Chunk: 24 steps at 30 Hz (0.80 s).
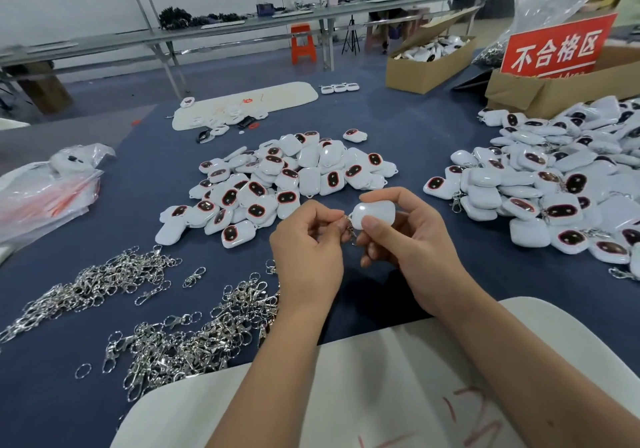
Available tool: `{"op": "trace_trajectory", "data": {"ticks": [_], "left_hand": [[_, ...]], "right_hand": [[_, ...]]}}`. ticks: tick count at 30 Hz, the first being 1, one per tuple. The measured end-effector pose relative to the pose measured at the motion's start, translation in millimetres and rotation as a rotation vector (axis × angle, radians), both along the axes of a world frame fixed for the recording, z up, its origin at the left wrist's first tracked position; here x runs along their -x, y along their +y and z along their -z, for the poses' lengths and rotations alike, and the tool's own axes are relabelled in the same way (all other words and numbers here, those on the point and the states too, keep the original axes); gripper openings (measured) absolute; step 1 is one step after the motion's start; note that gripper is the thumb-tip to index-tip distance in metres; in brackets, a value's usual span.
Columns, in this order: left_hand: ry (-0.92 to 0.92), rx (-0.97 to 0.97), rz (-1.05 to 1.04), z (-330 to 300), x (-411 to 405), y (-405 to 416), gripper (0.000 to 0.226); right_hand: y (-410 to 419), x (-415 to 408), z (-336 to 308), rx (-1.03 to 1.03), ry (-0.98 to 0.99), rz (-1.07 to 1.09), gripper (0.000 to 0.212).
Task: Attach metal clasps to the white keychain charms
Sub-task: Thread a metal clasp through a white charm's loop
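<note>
We hold our hands up over the desk (pixel 433 129) so the join sits in plain sight: left hand (pixel 308 239) pinches a clasp (pixel 349 227), right hand (pixel 403 236) grips a charm (pixel 375 213) against it. Loose clasps (pixel 180 336) lie near left for easy reach; undone charms (pixel 287 181) heap beyond, clasped ones (pixel 554 177) apart on the right.

Both forearms reach forward, left hand (pixel 306 239) and right hand (pixel 407 236) apparently nearly touching, fingers curled in pinches.
</note>
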<state>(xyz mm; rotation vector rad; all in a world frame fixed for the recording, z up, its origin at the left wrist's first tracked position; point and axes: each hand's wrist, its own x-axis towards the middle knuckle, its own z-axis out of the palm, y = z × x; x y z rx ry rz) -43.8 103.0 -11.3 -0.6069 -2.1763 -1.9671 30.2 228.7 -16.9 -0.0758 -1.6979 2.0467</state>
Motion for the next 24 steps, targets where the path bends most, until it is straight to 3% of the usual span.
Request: {"op": "trace_trajectory", "data": {"ticks": [3, 7, 9, 11, 14, 17, 24], "left_hand": [[0.055, 0.063, -0.026, -0.9, -0.1, -1.2, 0.031], [0.347, 0.357, -0.046, -3.1, 0.6, -3.6, 0.019], [0.386, 0.443, -0.046, -3.5, -0.5, -3.5, 0.019], [0.271, 0.305, -0.027, -3.4, -2.0, -3.2, 0.018], [-0.085, -0.055, 0.064, -4.9, -2.8, 0.7, 0.019], [-0.347, -0.194, 0.202, -6.3, -3.2, 1.9, 0.011], [-0.511, -0.355, 0.255, -8.9, -0.4, -2.2, 0.019]], "right_hand": [[-0.5, 0.1, -1.3, -0.014, -0.003, -0.01, 0.02], [-0.4, 0.4, 0.4, -0.075, -0.016, -0.008, 0.019], [-0.2, 0.3, 1.4, -0.084, -0.02, 0.002, 0.018], [0.8, 0.6, 1.6, -0.017, -0.013, -0.007, 0.018], [3.6, 2.3, -0.3, 0.148, 0.005, -0.075, 0.022], [5.0, 4.2, -1.5, 0.214, 0.012, -0.124, 0.024], [4.6, 4.6, -0.5, 0.215, -0.014, -0.155, 0.031]]}}
